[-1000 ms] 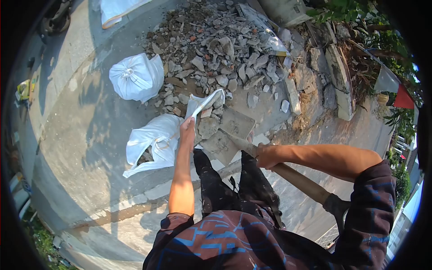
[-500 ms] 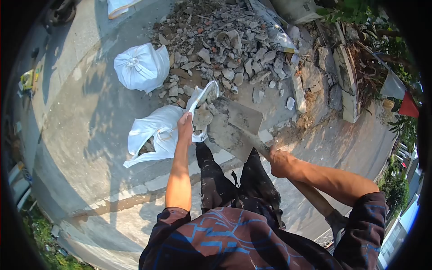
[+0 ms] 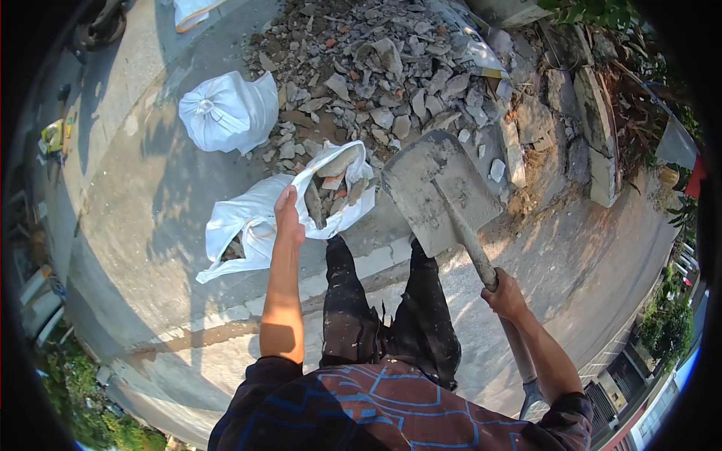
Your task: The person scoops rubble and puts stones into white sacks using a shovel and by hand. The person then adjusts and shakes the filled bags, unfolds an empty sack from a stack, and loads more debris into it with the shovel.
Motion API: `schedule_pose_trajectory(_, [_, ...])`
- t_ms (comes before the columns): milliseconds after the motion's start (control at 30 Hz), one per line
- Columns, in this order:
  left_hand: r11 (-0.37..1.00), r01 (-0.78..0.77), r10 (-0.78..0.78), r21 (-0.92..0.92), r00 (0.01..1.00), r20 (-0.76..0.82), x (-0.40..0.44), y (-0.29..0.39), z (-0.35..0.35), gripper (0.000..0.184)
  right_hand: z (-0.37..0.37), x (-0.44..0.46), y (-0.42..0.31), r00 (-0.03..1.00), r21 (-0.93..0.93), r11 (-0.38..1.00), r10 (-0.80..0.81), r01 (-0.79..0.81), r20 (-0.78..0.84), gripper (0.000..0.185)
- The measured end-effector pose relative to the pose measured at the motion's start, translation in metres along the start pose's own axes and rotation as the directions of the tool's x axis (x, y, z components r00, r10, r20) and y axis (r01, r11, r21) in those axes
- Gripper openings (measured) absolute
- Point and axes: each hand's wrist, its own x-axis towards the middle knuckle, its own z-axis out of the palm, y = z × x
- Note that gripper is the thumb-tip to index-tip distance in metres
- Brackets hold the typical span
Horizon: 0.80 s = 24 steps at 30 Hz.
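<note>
My left hand is closed on the rim of an open white sack, which stands in front of my legs. Chunks of concrete and bits of red brick show inside its mouth. My right hand grips the shaft of a shovel, low down near the blade. The broad, dusty blade hangs just right of the sack, apart from it, with no rubble on it. Against the held sack's left side rests a second white sack, its mouth loose and some rubble visible inside.
A tied white sack stands farther off to the left. Beyond the sacks spreads a large heap of broken concrete. Concrete slabs and plants line the right side. Part of another white sack shows at the top.
The shovel blade has moved right, away from the sack's mouth, and the rubble on it is gone. The held sack now shows its mouth and contents. My right hand has shifted right and lower.
</note>
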Motion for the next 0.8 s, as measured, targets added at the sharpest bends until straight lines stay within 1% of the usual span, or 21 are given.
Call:
schedule_pose_trajectory(33, [1.000, -0.013, 0.013, 0.027, 1.000, -0.019, 0.007, -0.008, -0.007, 0.044, 0.013, 0.035, 0.017, 1.000, 0.077, 0.997, -0.004, 0.006, -0.023, 0.052])
schedule_pose_trajectory(100, [0.999, -0.038, 0.036, 0.026, 0.998, 0.058, 0.009, -0.008, -0.007, 0.046, 0.048, 0.130, 0.072, 0.993, 0.139, 0.985, -0.093, 0.102, -0.066, 0.057])
schedule_pose_trajectory(167, [0.999, -0.035, 0.035, 0.019, 0.999, 0.006, 0.011, -0.012, -0.003, 0.045, 0.091, 0.231, 0.124, 0.946, 0.084, 0.972, -0.192, 0.220, -0.260, 0.049])
schedule_pose_trajectory(233, [0.998, -0.047, 0.047, -0.034, 0.999, -0.011, 0.012, -0.016, 0.001, 0.044, 0.123, 0.321, 0.157, 0.918, 0.082, 0.965, -0.208, 0.249, -0.339, 0.051])
schedule_pose_trajectory(300, [0.995, -0.058, 0.056, -0.078, 0.998, -0.023, 0.019, -0.025, 0.001, 0.043, 0.146, 0.390, 0.181, 0.944, 0.104, 0.974, -0.166, 0.203, -0.286, 0.052])
schedule_pose_trajectory(333, [0.994, -0.086, 0.081, -0.071, 0.994, -0.068, 0.022, -0.031, 0.002, 0.044, 0.160, 0.415, 0.191, 0.943, 0.119, 0.972, -0.159, 0.201, -0.294, 0.053])
schedule_pose_trajectory(367, [0.990, -0.123, 0.114, -0.071, 0.987, -0.117, 0.023, -0.037, 0.005, 0.044, 0.172, 0.436, 0.202, 0.938, 0.126, 0.970, -0.162, 0.209, -0.305, 0.053])
schedule_pose_trajectory(433, [0.987, -0.147, 0.141, -0.068, 0.987, -0.080, 0.024, -0.042, 0.004, 0.044, 0.207, 0.474, 0.230, 0.881, 0.103, 0.945, -0.246, 0.311, -0.405, 0.052])
schedule_pose_trajectory(500, [0.980, -0.193, 0.188, -0.045, 0.977, -0.100, 0.034, -0.046, -0.002, 0.044, 0.226, 0.494, 0.241, 0.901, 0.137, 0.956, -0.190, 0.261, -0.390, 0.051])
schedule_pose_trajectory(567, [0.973, -0.231, 0.227, -0.016, 0.965, -0.132, 0.033, -0.045, -0.008, 0.043, 0.251, 0.514, 0.251, 0.867, 0.128, 0.955, -0.183, 0.269, -0.464, 0.049])
schedule_pose_trajectory(600, [0.978, -0.207, 0.203, -0.034, 0.974, -0.097, 0.031, -0.044, -0.009, 0.042, 0.265, 0.527, 0.257, 0.872, 0.140, 0.949, -0.193, 0.282, -0.450, 0.049])
schedule_pose_trajectory(667, [0.973, -0.228, 0.226, -0.014, 0.969, -0.104, 0.027, -0.048, -0.002, 0.041, 0.284, 0.553, 0.262, 0.900, 0.127, 0.981, -0.077, 0.145, -0.430, 0.047])
schedule_pose_trajectory(700, [0.970, -0.242, 0.241, -0.008, 0.966, -0.096, 0.027, -0.046, -0.001, 0.041, 0.291, 0.563, 0.257, 0.902, 0.136, 0.979, -0.083, 0.154, -0.424, 0.047])
schedule_pose_trajectory(767, [0.968, -0.249, 0.249, 0.006, 0.965, -0.085, 0.027, -0.046, -0.012, 0.040, 0.300, 0.576, 0.249, 0.863, 0.098, 0.995, 0.080, -0.036, -0.498, 0.046])
schedule_pose_trajectory(800, [0.970, -0.244, 0.244, 0.002, 0.968, -0.064, 0.027, -0.045, -0.017, 0.040, 0.302, 0.570, 0.229, 0.787, 0.040, 0.999, 0.010, 0.019, -0.616, 0.042])
